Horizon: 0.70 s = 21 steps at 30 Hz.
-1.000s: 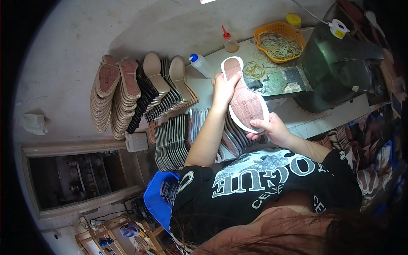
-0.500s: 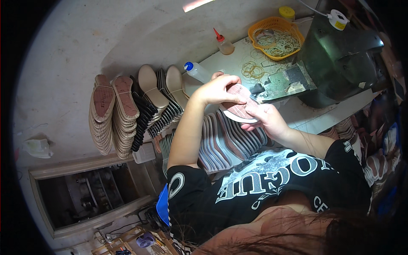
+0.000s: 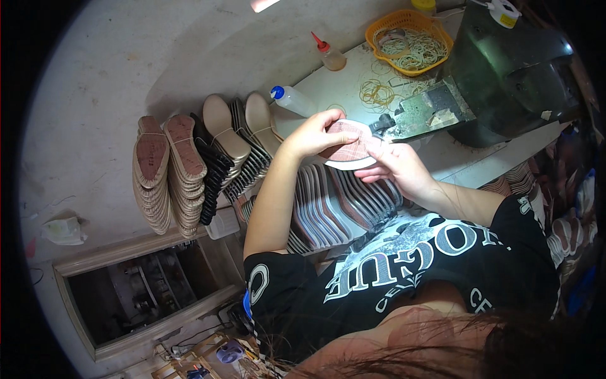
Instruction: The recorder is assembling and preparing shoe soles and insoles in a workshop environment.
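Turned since one second ago, the pink, white-rimmed insole (image 3: 344, 153) lies just beside the left end of the green machine (image 3: 511, 82). Left hand (image 3: 320, 132): grasping its side away from the machine, thumb uppermost. Right hand (image 3: 407, 167): pinching its side nearer the machine. Left of the machine: orange basket (image 3: 410, 18), rubber bands (image 3: 413, 55) inside.

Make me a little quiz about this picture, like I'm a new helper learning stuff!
1. True or false: the left hand and the right hand both hold the sole-shaped piece.
2. What is in the orange basket? A) apples B) thin loops C) spoons
3. Fill in: the bottle nearer the left hand has a ____ cap.
Key: 1 true; 2 B; 3 blue.
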Tool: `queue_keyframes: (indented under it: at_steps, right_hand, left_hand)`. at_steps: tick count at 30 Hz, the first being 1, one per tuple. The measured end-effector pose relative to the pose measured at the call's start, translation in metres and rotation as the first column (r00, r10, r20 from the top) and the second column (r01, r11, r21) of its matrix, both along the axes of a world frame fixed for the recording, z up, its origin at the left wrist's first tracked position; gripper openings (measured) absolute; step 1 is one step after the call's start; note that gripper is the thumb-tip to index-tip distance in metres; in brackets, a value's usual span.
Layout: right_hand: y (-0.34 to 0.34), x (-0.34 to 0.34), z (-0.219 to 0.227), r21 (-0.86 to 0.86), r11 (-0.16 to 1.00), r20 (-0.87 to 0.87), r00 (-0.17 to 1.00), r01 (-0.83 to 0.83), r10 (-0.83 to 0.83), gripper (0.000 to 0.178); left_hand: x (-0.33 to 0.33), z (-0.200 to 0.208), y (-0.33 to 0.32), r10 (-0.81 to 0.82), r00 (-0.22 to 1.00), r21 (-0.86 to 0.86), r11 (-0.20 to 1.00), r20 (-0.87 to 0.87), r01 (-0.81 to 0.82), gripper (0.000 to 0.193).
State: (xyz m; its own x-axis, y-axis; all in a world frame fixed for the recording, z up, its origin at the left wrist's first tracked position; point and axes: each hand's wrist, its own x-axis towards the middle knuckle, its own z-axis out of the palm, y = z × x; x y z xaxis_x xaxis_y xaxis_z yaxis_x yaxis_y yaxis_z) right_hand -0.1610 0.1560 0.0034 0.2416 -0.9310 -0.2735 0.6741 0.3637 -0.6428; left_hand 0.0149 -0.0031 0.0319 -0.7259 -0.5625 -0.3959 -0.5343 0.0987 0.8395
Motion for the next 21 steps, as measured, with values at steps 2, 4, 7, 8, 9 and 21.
queue_keyframes:
  at_steps: [2, 4, 7, 8, 9, 21]
  right_hand:
    - [0.000, -0.002, 0.002, -0.005, 1.000, 0.009, 1.000, -0.009, 0.009, 0.041]
    - [0.000, -0.004, 0.003, 0.002, 1.000, -0.005, 1.000, -0.020, 0.020, 0.041]
    - [0.000, -0.004, 0.007, 0.025, 1.000, -0.021, 1.000, 0.000, 0.000, 0.037]
    - [0.001, -0.005, 0.007, 0.020, 1.000, -0.006, 1.000, -0.010, 0.010, 0.034]
    - [0.000, -0.005, 0.002, 0.008, 1.000, -0.002, 1.000, -0.005, 0.005, 0.033]
    - [0.001, -0.016, -0.006, -0.121, 0.993, -0.061, 0.998, 0.020, -0.027, 0.032]
  left_hand:
    - [0.002, 0.003, 0.007, 0.026, 0.999, -0.008, 1.000, 0.022, -0.026, 0.037]
    - [0.003, 0.005, 0.015, 0.053, 0.998, -0.019, 0.998, 0.040, -0.052, 0.032]
    - [0.007, 0.003, 0.028, 0.168, 0.984, 0.050, 0.984, 0.052, -0.171, 0.030]
    - [0.012, -0.007, 0.031, 0.234, 0.972, 0.042, 0.972, -0.024, -0.233, 0.035]
    - [0.010, -0.007, 0.037, 0.291, 0.951, 0.040, 0.957, -0.102, -0.289, 0.041]
    - [-0.010, 0.021, 0.078, 0.482, 0.862, 0.157, 0.849, 0.160, -0.504, 0.045]
